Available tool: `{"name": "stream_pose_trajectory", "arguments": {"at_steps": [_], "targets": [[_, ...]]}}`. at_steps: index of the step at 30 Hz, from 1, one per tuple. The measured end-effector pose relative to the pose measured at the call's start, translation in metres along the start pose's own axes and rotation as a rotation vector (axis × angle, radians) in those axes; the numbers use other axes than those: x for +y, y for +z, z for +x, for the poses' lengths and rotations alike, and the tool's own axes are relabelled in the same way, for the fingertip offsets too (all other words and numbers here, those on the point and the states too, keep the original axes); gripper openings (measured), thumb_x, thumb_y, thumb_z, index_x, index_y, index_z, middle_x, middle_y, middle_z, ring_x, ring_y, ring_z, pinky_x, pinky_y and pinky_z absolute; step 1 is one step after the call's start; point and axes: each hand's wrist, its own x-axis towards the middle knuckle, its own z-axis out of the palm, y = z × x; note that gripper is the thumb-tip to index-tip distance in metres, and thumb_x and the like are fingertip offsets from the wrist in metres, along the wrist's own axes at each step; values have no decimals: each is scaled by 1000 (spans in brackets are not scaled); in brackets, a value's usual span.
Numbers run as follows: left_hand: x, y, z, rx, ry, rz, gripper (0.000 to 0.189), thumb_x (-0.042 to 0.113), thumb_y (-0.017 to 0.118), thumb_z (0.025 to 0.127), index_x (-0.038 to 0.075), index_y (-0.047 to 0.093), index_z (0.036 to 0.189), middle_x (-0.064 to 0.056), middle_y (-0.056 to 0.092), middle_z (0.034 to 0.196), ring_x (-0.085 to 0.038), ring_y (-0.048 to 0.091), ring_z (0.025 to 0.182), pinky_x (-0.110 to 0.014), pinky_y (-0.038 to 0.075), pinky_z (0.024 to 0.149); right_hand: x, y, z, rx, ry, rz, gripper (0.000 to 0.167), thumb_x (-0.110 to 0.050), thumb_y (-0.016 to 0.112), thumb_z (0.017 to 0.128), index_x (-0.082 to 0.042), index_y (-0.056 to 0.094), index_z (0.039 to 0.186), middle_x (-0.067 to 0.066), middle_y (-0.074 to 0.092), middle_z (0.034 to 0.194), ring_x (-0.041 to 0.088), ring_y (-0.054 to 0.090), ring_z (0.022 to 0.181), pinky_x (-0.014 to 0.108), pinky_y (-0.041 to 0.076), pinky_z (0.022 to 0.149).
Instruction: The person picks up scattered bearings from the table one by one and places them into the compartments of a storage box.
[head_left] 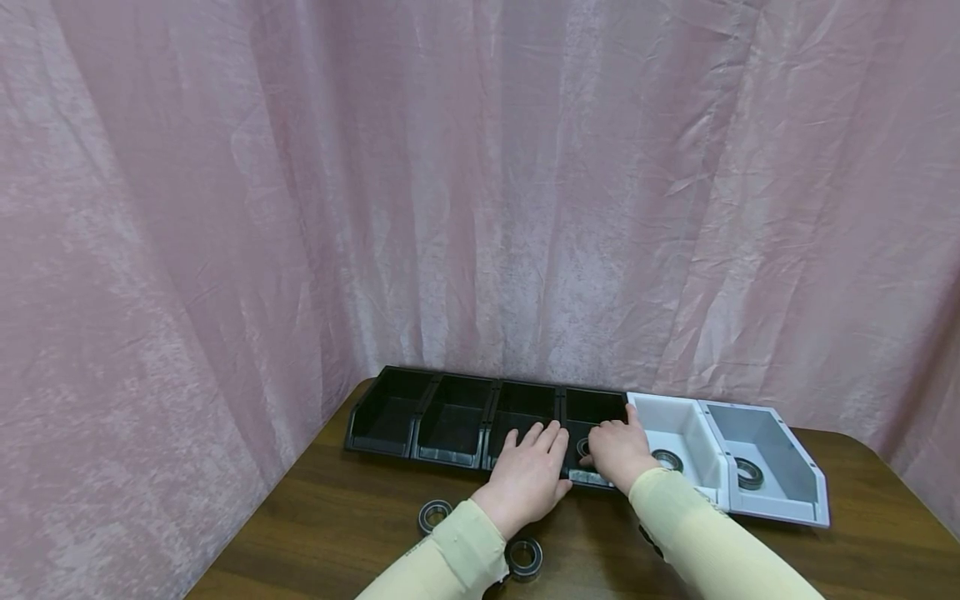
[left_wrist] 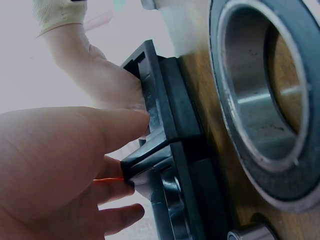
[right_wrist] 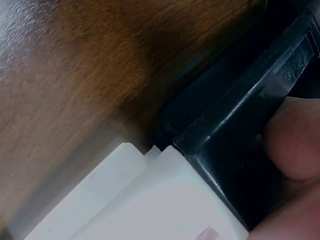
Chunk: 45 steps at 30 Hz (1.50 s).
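1. While the right hand (head_left: 621, 454) reaches into the fourth black bin (head_left: 592, 406) from the left, I honestly can't tell if its fingers pinch anything.
2. Bearing in that bin (head_left: 580, 448) peeks out just left of those fingers, partly covered; it's a ring, so no long axis.
3. Right hand's clearly nearer. Left hand (head_left: 528, 475) has straight, spread fingers at the third bin (head_left: 525, 398).
4. Farther out, another bearing (head_left: 537, 560) lies on the counter (head_left: 330, 517) beside the left sleeve (head_left: 457, 550).

Pale yellow sleeves (head_left: 723, 542) with ribbed cuffs (left_wrist: 57, 14)
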Motion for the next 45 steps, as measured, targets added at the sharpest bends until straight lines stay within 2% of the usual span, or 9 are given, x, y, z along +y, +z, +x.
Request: {"name": "stream_pose_trajectory", "arguments": {"at_steps": [3, 9, 13, 18, 23, 35, 45], "targets": [[1, 0, 0, -7, -1, -1, 73, 48, 76, 105, 11, 53, 163, -7, 50, 170, -28, 52, 153, -57, 47, 119, 1, 0, -2, 23, 9, 29, 36, -40, 88, 93, -5, 82, 100, 13, 78, 105, 37, 72, 110, 70, 34, 122], [2, 0, 0, -7, -10, 7, 73, 48, 76, 105, 12, 53, 163, -6, 50, 170, -27, 51, 153, -57, 47, 119, 3, -4, -10, 84, -6, 82, 51, -40, 83, 99, 4, 77, 122, 22, 73, 130, 43, 61, 137, 69, 36, 122], [3, 0, -1, -7, -13, 4, 73, 48, 76, 105, 12, 53, 163, -7, 50, 170, -27, 51, 153, -57, 47, 119, 6, -7, -14, 88, -20, 92, 58, -40, 79, 103, 8, 72, 134, 26, 67, 142, 45, 56, 144, 67, 37, 122], [2, 1, -1, -14, -16, 15, 74, 49, 75, 105, 12, 52, 164, -7, 49, 171, -27, 51, 153, -57, 47, 120, 10, -10, -18, 78, -17, 118, 63, -40, 77, 104, 10, 66, 142, 29, 62, 150, 47, 51, 148, 66, 36, 124], [-1, 2, 0, -7, -16, 30, 74, 50, 75, 105, 12, 52, 164, -7, 49, 170, -27, 51, 153, -57, 47, 120, 12, -15, -23, 99, -20, 138, 66, -40, 76, 105, 12, 64, 143, 30, 59, 152, 48, 50, 149, 65, 35, 124], [0, 2, 1, -23, -15, 10, 74, 49, 74, 105, 11, 51, 165, -8, 48, 171, -28, 50, 154, -58, 46, 121, 13, -24, -47, 177, -57, 125, 64, -36, 79, 103, 14, 64, 141, 32, 62, 147, 49, 57, 142, 62, 41, 121], [0, 2, 1, -19, -16, -11, 72, 47, 76, 105, 12, 53, 164, -7, 49, 171, -29, 50, 154, -58, 45, 121, 14, -24, -68, 240, -56, 131, 68, -40, 82, 99, 14, 65, 139, 32, 64, 145, 46, 60, 138, 60, 45, 118]]}}
